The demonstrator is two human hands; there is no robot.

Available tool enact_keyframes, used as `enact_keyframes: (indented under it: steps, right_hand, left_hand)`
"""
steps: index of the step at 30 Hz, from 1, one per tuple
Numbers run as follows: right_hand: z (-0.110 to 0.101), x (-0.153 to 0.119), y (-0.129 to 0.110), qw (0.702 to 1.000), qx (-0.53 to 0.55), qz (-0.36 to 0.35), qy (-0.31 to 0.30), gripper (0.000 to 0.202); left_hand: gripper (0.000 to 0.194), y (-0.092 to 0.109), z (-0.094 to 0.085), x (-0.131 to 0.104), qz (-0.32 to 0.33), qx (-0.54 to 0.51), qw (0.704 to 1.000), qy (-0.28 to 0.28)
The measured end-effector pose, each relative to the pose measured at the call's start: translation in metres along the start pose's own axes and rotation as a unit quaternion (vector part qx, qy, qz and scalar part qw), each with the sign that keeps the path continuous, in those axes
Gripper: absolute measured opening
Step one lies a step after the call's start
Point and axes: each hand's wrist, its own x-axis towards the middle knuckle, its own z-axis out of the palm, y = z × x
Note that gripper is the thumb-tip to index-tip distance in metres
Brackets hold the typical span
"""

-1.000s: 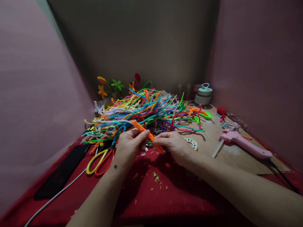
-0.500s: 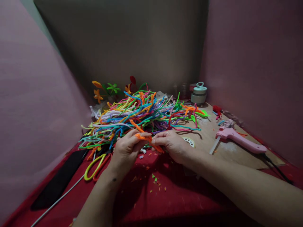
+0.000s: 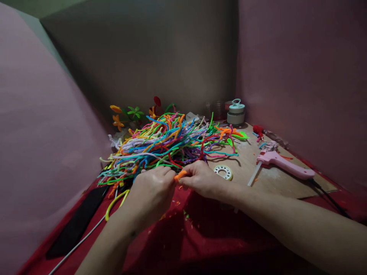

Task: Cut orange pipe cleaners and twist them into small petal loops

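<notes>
An orange pipe cleaner (image 3: 180,175) is held between my two hands, mostly hidden by the fingers. My left hand (image 3: 156,189) is closed around one side of it, back of the hand turned up. The thumb and fingers of my right hand (image 3: 199,177) pinch the other side. Just beyond the hands lies a big heap of pipe cleaners (image 3: 160,143) in many colours. Small orange and green fuzz scraps (image 3: 186,215) dot the red cloth (image 3: 206,244) below the hands.
To the right, a pink glue gun (image 3: 286,165) with a glue stick lies on a brown board (image 3: 266,187). A white ring-shaped spool (image 3: 223,173) and a lidded jar (image 3: 236,113) are near it. On the left are a black strip (image 3: 77,225), yellow-handled scissors (image 3: 110,208) and pipe-cleaner flowers (image 3: 117,122).
My left hand has rolled over, its back now upward, covering more of the orange pipe cleaner. The long orange ends no longer show. The view has shifted slightly.
</notes>
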Motion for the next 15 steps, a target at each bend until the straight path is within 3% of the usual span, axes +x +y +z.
enact_keyframes:
  steps: [2,3,4,7,8,9,11,12,13,15]
  right_hand:
    - [0.002,-0.005,-0.003,0.992,-0.095,-0.079,0.040,0.016]
    - [0.003,-0.008,-0.005,0.980,-0.142,-0.127,0.059,0.017]
    - [0.003,-0.011,-0.007,0.963,-0.187,-0.181,0.075,0.018]
    - [0.001,-0.015,-0.010,0.880,-0.319,-0.331,0.122,0.019]
    - [-0.001,-0.015,-0.011,0.850,-0.354,-0.366,0.135,0.020]
    - [-0.003,-0.014,-0.011,0.826,-0.379,-0.390,0.146,0.021]
    - [-0.007,-0.012,-0.014,0.811,-0.390,-0.405,0.163,0.021]
    - [-0.009,-0.010,-0.016,0.823,-0.371,-0.396,0.168,0.022]
    - [-0.011,-0.008,-0.019,0.848,-0.334,-0.374,0.175,0.022]
    - [-0.014,-0.005,-0.025,0.918,-0.202,-0.291,0.178,0.020]
  left_hand:
    - [0.014,-0.006,0.001,0.004,-0.087,-0.170,0.981,-0.045]
    - [0.012,-0.010,0.002,0.006,-0.141,-0.275,0.948,-0.072]
    - [0.011,-0.013,0.004,0.009,-0.194,-0.382,0.899,-0.093]
    - [0.013,-0.017,0.011,0.014,-0.294,-0.642,0.697,-0.125]
    - [0.017,-0.016,0.013,0.016,-0.302,-0.689,0.645,-0.131]
    - [0.021,-0.015,0.014,0.017,-0.304,-0.714,0.616,-0.133]
    - [0.025,-0.011,0.013,0.022,-0.298,-0.729,0.603,-0.127]
    - [0.025,-0.009,0.011,0.024,-0.296,-0.724,0.611,-0.117]
    - [0.024,-0.008,0.009,0.026,-0.295,-0.715,0.626,-0.098]
    - [0.023,-0.007,0.003,0.030,-0.288,-0.659,0.694,-0.024]
